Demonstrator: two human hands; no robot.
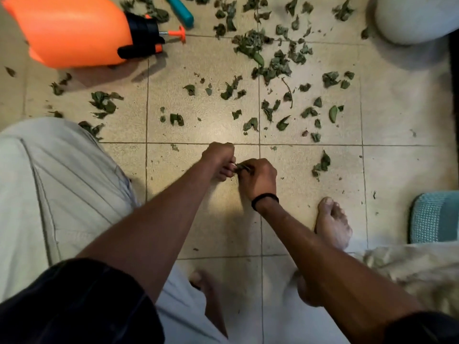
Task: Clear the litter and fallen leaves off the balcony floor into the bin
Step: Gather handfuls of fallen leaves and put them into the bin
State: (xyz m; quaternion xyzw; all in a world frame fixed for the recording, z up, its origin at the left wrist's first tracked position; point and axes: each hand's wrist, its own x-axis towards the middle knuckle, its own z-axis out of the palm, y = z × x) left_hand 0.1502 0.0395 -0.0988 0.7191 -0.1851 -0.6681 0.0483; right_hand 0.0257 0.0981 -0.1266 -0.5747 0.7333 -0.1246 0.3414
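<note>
Several dry green leaves (273,63) lie scattered over the beige tiled floor (198,103), thickest at the upper right. A lone leaf (322,165) lies to the right of my hands. My left hand (219,160) and my right hand (258,177) meet low over the floor at the middle. Both have curled fingers and a small bunch of leaves (242,167) shows between them. How much each hand holds is hidden by the fingers. No bin is in view.
An orange pressure sprayer (72,28) lies at the upper left, with a teal-handled tool (180,9) beside it. A white pot (409,18) stands at the upper right. A teal mat (434,217) is at the right edge. My bare foot (331,222) stands right of my hands.
</note>
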